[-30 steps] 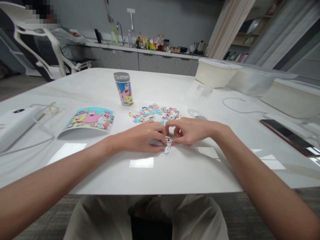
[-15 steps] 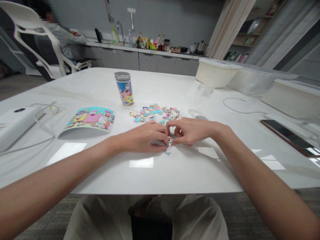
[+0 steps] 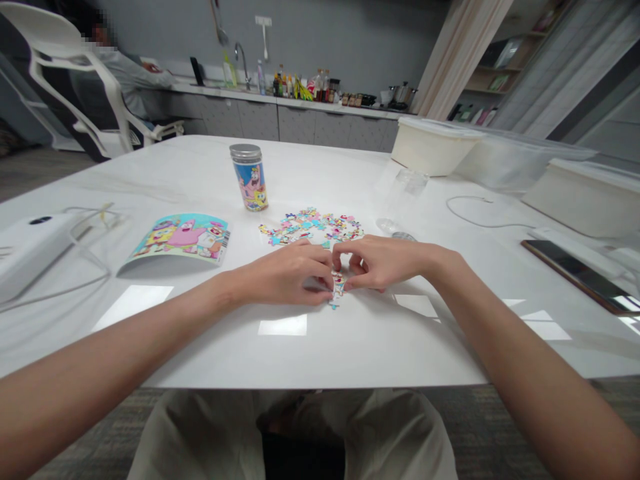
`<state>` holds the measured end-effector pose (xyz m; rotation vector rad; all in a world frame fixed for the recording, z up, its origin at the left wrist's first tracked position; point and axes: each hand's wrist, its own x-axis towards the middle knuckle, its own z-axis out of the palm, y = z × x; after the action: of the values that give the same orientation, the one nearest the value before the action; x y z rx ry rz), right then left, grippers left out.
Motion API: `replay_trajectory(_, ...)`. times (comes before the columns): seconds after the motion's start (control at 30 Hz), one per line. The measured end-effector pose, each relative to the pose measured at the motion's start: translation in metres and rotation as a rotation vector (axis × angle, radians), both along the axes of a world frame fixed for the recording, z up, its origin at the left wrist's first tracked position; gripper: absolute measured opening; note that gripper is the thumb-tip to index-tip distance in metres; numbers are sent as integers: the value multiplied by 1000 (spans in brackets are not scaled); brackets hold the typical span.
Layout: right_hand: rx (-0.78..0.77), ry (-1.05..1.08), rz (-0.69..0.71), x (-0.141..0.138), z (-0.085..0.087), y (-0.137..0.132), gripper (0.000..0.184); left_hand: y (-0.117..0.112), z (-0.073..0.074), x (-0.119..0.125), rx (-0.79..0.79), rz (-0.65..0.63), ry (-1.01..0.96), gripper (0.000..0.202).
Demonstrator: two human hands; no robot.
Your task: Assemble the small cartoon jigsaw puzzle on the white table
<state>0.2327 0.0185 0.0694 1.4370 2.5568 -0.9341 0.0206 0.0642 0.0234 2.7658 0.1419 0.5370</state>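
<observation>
My left hand (image 3: 287,273) and my right hand (image 3: 383,263) meet fingertip to fingertip on the white table (image 3: 350,347). Both are curled and pinch a small cluster of joined puzzle pieces (image 3: 337,290) that lies flat between them. Just beyond my hands a loose heap of colourful puzzle pieces (image 3: 313,225) is spread out. A cartoon-printed puzzle tin (image 3: 249,177) with a metal lid stands upright behind the heap. A curved cartoon picture sheet (image 3: 180,239) lies to the left.
A white device with a cable (image 3: 30,243) sits far left. A dark phone (image 3: 580,275) lies at the right, near white storage boxes (image 3: 435,145) and a thin cable (image 3: 475,213). A person sits on a white chair (image 3: 75,80) at the back left by a kitchen counter.
Nothing much differs; my fingers shift only slightly on the joined pieces, and the view drifts a touch.
</observation>
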Motion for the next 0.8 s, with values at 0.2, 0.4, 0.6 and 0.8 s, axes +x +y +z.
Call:
replay_trajectory(0.2, -5, 0, -5, 1, -1, 0, 30, 0, -1, 0, -8, -14, -18, 8)
replay_trajectory(0.4, -6, -13, -3, 0, -1, 1, 30, 1, -1, -1, -1, -16, 11, 8)
replay_trajectory(0.6, -11, -19, -7, 0, -1, 0, 29, 0, 0, -1, 0, -14, 29, 8)
replay_trajectory(0.8, -6, -21, -7, 0, -1, 0, 29, -1, 1, -1, -15, -6, 15, 7)
